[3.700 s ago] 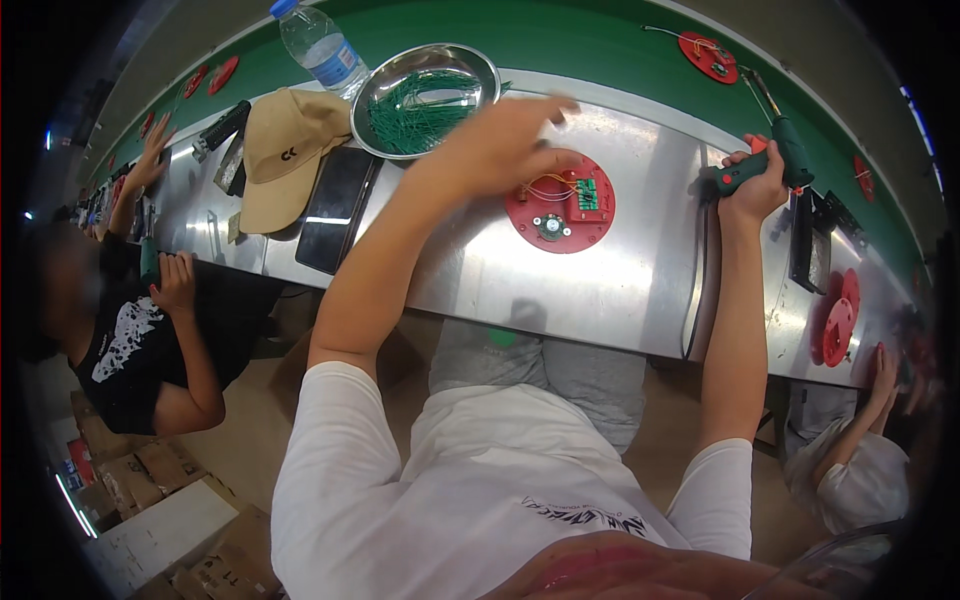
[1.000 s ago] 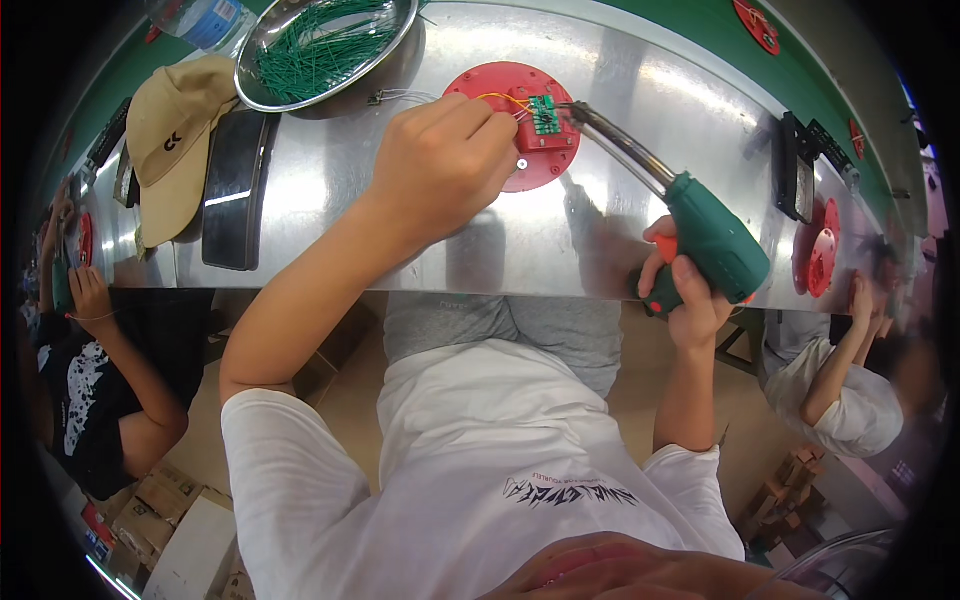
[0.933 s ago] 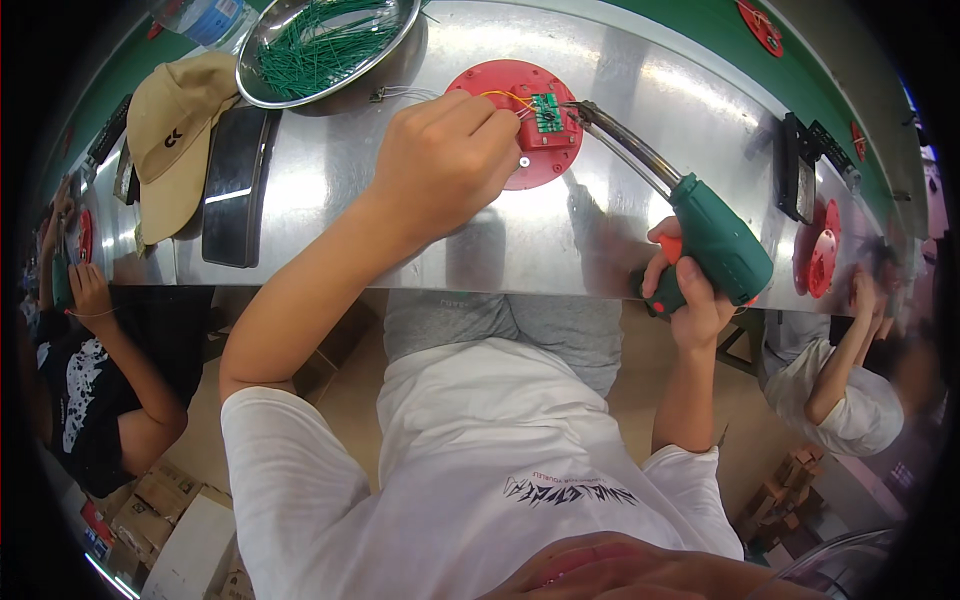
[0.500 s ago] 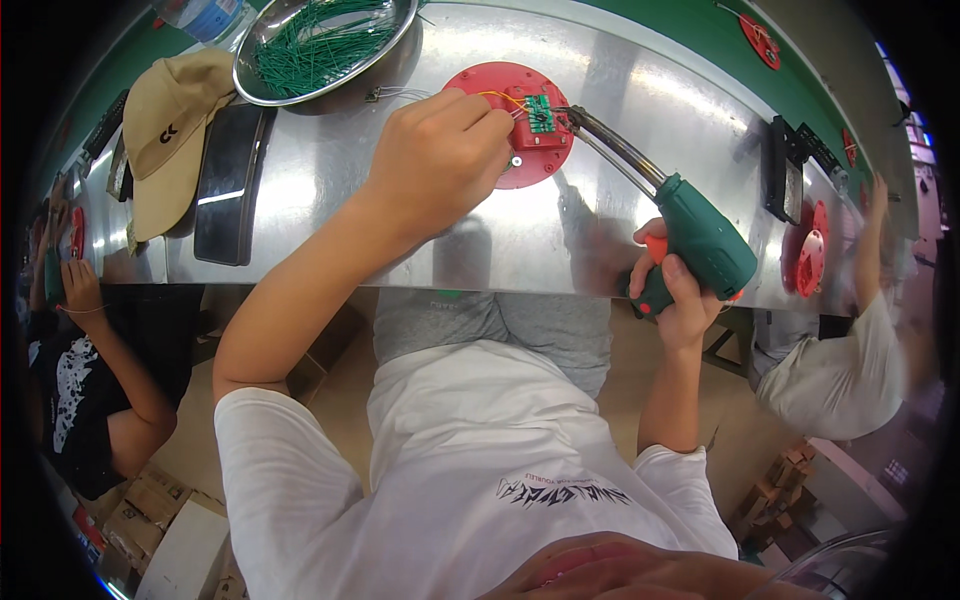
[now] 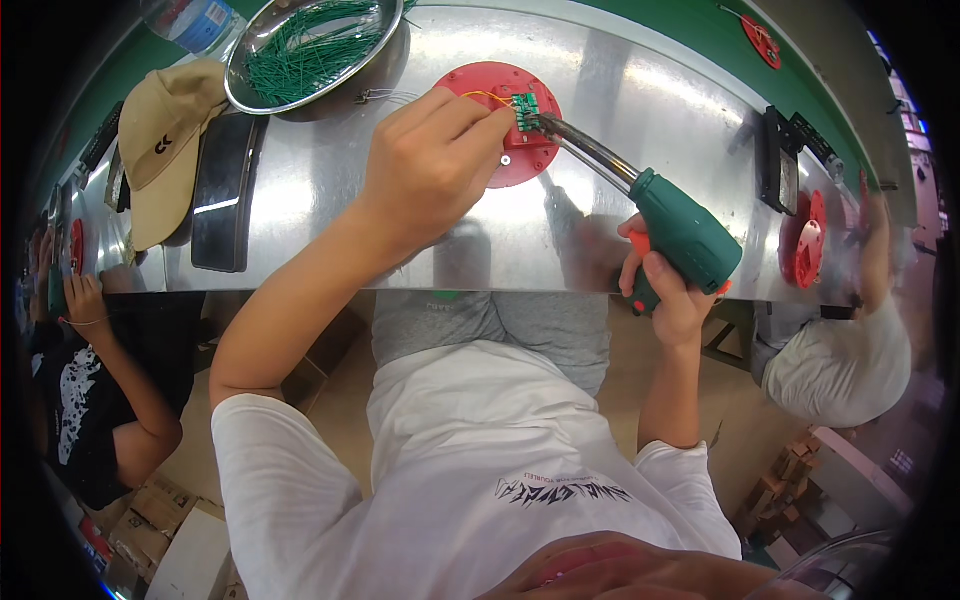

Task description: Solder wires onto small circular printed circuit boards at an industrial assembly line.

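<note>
blue-labelled water bottle (image 5: 195,20) top left, cardboard boxes (image 5: 175,535) on floor

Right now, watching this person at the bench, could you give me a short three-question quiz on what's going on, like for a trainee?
1. True or false: the right hand grips the green electric screwdriver.
2. The left hand rests on: A) tan cap, B) red round disc, C) black phone.
3. What fills the metal bowl?

Key: 1 true; 2 B; 3 thin green wires.
</note>
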{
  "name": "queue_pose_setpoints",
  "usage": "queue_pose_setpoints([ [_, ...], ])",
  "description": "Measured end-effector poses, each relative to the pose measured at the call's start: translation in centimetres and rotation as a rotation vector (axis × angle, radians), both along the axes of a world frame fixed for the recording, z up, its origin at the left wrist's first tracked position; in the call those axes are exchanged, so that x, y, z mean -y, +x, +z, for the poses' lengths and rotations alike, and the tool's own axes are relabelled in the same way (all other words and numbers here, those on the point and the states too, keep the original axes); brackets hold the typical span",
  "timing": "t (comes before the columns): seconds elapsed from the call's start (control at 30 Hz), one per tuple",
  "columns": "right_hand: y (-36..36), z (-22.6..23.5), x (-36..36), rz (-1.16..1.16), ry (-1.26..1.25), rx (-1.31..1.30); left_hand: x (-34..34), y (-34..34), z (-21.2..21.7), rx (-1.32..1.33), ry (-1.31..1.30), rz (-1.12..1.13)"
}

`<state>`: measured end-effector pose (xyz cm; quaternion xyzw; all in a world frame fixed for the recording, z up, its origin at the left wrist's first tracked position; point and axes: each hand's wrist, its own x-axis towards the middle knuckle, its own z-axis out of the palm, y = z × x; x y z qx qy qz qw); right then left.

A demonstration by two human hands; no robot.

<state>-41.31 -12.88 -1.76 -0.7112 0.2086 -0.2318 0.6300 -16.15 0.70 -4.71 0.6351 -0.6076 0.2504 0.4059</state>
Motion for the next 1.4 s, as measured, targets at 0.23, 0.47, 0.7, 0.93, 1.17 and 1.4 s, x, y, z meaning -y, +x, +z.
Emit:
queue_pose_setpoints([
  [0.23, -0.1, -0.3, 0.3, 0.027, -0.021, 0.053, 0.1, -0.1, -0.9, -0.001, 0.071, 0.021],
  [0.47, 0.2, -0.2, 0.3, 0.073, -0.009, 0.058, 0.1, -0.2, -0.6, -0.004, 0.080, 0.022],
  [0.7, -0.1, -0.2, 0.7, 0.073, 0.037, -0.002, 0.2, -0.4, -0.6, -0.012, 0.078, 0.039],
  [0.93, -0.2, -0.1, 1.9, -0.006, 0.161, 0.176, 0.1, -0.5, -0.4, -0.020, 0.104, 0.066],
  [1.17, -0.3, -0.1, 6.2, -0.291, 0.153, 0.322, 0.1, -0.5, -0.4, -0.017, 0.133, 0.057],
  [1.4, 0.1, -1.2, 6.7, -0.506, 0.304, 0.319, 0.0, -0.7, 0.2, -0.027, 0.148, 0.024],
])
